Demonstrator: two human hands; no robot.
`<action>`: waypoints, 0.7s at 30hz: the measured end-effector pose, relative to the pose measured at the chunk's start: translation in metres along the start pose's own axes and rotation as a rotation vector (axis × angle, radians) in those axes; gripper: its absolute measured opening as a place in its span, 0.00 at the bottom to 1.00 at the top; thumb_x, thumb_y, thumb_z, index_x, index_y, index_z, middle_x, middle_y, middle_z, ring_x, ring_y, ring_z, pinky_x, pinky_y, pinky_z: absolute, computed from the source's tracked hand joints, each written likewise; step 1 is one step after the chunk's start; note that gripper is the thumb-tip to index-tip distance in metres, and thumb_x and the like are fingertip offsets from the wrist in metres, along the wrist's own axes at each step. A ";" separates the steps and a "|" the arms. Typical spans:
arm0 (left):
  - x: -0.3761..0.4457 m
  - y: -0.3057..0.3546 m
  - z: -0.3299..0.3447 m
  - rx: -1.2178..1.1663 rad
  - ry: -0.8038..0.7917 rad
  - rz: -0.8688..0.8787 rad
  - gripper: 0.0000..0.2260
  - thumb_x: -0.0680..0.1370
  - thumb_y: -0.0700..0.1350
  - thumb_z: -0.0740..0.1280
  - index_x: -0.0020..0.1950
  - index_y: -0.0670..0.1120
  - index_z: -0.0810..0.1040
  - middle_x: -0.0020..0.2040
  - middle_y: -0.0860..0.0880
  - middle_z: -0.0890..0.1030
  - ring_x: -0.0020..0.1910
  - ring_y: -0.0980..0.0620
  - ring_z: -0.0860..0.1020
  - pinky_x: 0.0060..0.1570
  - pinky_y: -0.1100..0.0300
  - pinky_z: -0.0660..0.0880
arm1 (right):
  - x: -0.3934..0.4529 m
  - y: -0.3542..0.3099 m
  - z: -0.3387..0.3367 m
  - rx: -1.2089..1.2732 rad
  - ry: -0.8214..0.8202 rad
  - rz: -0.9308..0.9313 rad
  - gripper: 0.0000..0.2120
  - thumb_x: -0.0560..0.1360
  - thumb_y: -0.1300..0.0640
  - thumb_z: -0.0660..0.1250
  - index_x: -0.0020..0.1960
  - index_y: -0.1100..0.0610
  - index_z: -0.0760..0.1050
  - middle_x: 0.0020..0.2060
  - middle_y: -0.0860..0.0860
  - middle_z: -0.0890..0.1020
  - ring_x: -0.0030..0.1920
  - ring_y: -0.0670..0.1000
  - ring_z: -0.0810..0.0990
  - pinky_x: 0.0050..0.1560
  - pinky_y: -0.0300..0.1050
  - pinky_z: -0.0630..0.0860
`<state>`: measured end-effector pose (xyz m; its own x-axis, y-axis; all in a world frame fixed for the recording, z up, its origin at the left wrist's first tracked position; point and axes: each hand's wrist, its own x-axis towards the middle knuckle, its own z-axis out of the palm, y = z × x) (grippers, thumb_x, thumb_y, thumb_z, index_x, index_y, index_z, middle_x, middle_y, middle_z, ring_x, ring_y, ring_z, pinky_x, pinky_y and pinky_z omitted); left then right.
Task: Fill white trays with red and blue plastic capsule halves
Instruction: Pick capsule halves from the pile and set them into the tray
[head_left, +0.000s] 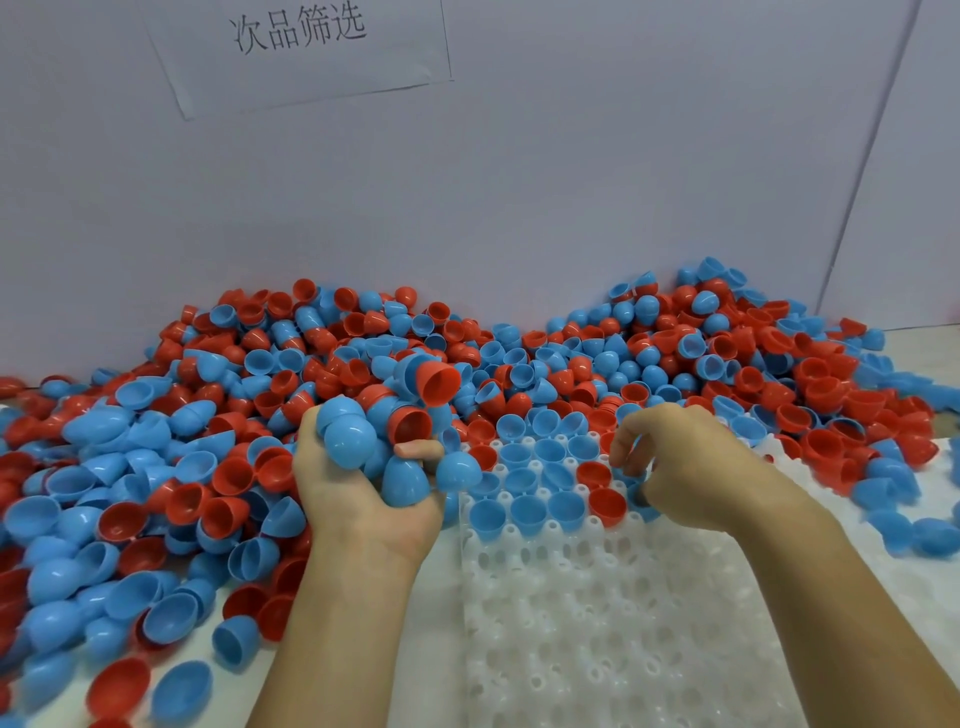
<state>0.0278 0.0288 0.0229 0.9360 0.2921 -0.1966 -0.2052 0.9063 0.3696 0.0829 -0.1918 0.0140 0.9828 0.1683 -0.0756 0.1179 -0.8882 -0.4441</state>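
A white tray (613, 613) with rows of round sockets lies in front of me. Its far rows hold blue and red capsule halves (530, 512), open side up. My left hand (358, 499) grips a bunch of capsule halves (400, 431), mostly blue with two red ones on top, just left of the tray's far corner. Over the tray's far right part, my right hand (691, 467) curls its fingers down and pinches a blue capsule half (641, 496) at a socket. A big heap of loose red and blue halves (519, 358) lies behind and to the left.
A grey wall (519, 182) with a taped paper sign (301, 47) stands right behind the heap. More loose halves (904, 519) lie on the white table to the right of the tray. The near tray sockets show no capsules.
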 end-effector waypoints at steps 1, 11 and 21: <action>0.000 0.000 0.000 -0.003 0.001 -0.003 0.25 0.80 0.52 0.61 0.23 0.47 0.75 0.28 0.52 0.73 0.22 0.56 0.70 0.19 0.68 0.67 | -0.001 -0.001 -0.001 -0.005 -0.002 -0.012 0.20 0.70 0.73 0.72 0.48 0.48 0.81 0.45 0.45 0.82 0.43 0.44 0.81 0.38 0.34 0.77; 0.001 -0.001 0.000 -0.005 0.013 -0.008 0.21 0.79 0.51 0.62 0.27 0.47 0.74 0.30 0.52 0.73 0.23 0.55 0.69 0.19 0.68 0.67 | -0.002 -0.005 -0.005 0.043 0.010 0.026 0.14 0.71 0.70 0.74 0.48 0.52 0.87 0.45 0.49 0.87 0.45 0.48 0.84 0.54 0.47 0.83; 0.000 -0.002 0.000 -0.002 0.009 -0.032 0.22 0.78 0.51 0.63 0.25 0.46 0.76 0.27 0.50 0.75 0.21 0.54 0.71 0.19 0.68 0.67 | -0.006 -0.003 -0.012 0.033 0.051 -0.006 0.16 0.72 0.71 0.71 0.49 0.51 0.87 0.46 0.46 0.87 0.45 0.45 0.83 0.53 0.45 0.83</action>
<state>0.0282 0.0264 0.0224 0.9393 0.2660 -0.2167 -0.1761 0.9158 0.3609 0.0786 -0.1949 0.0261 0.9882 0.1506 -0.0280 0.1196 -0.8727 -0.4734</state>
